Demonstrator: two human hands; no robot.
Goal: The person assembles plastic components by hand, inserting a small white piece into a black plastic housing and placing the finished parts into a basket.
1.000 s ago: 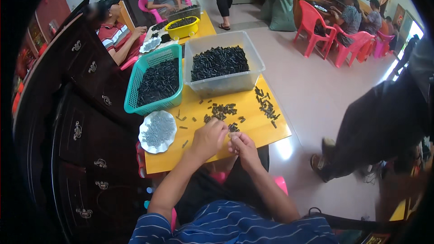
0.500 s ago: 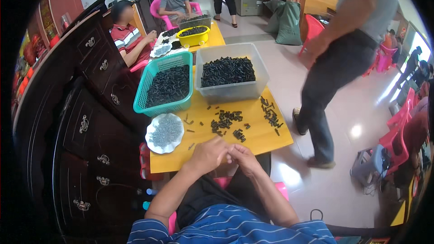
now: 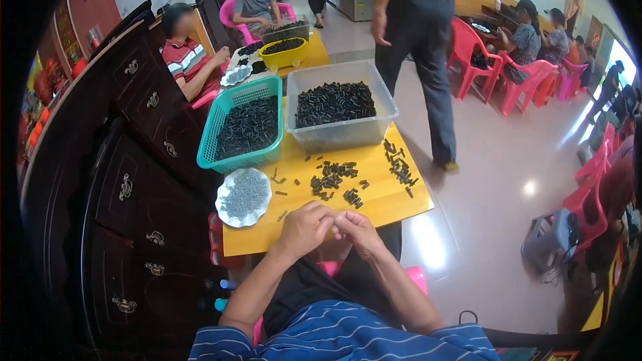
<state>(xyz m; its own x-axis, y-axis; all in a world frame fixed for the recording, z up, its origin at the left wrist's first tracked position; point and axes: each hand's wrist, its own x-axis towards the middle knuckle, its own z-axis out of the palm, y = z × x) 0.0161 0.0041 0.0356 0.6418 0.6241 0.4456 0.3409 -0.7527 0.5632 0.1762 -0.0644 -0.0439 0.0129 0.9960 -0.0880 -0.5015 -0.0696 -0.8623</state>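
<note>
My left hand (image 3: 306,228) and my right hand (image 3: 359,234) meet just over the near edge of a yellow table (image 3: 257,243). Both have their fingers pinched together, fingertips nearly touching. What they hold, if anything, is hidden or too small to name. Just beyond them lie a small cluster of short black cylindrical pieces (image 3: 352,198) and a larger heap of black pieces (image 3: 332,178). More black pieces (image 3: 399,170) are scattered along the table's right side. Left of my left hand, a white scalloped dish (image 3: 223,215) holds many small silvery-clear bits.
A teal basket (image 3: 206,135) and a clear plastic bin (image 3: 342,136), both full of black pieces, stand at the table's far side. Dark wooden drawers (image 3: 127,220) line the left. Two people sit at a farther table with a yellow tub (image 3: 284,59). A person (image 3: 421,33) walks at right.
The walking person has gone from the right of my table toward the far end of the room. My hands stay pinched together in nearly the same place, fingers slightly shifted.
</note>
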